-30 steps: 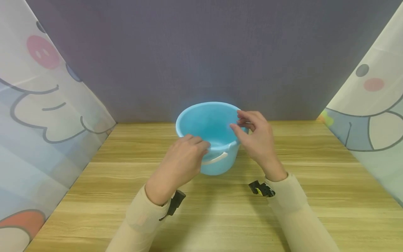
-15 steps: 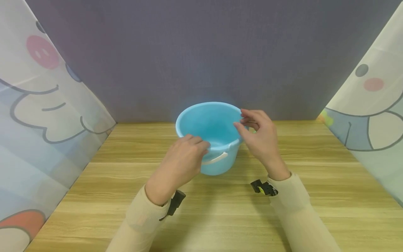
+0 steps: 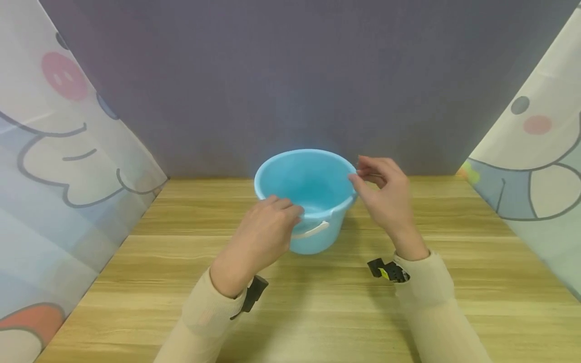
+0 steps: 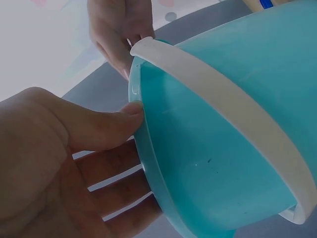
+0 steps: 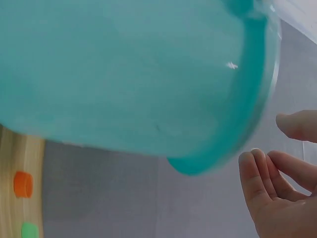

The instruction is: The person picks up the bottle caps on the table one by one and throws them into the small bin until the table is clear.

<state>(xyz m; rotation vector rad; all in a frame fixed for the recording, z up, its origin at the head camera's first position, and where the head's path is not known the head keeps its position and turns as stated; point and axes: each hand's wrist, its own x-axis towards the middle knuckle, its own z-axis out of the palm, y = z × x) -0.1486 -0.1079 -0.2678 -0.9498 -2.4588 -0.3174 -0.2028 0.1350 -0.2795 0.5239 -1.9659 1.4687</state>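
A light blue bucket [image 3: 313, 232] is near the back of the wooden table, its mouth facing up and its inside showing bare from the head. Its white handle [image 4: 218, 94] hangs down the near side. My left hand [image 3: 265, 227] grips the near left rim; in the left wrist view the thumb presses on the outside of the rim and the fingers go behind it. Beside the right rim, my right hand [image 3: 386, 196] has its fingers loosely bent with nothing between them. In the right wrist view that right hand is apart from the rim.
On the wooden table [image 3: 454, 302], a small orange piece [image 5: 23, 184] and a green piece [image 5: 29, 230] show in the right wrist view. The left wrist view catches a blue bit [image 4: 266, 3]. A grey panel [image 3: 290, 91] stands behind; printed curtains [image 3: 68, 151] flank both sides.
My right hand has drawn away to the right from the bucket's rim, with thumb and fingers parted. The left hand keeps its hold and the bucket has hardly moved.
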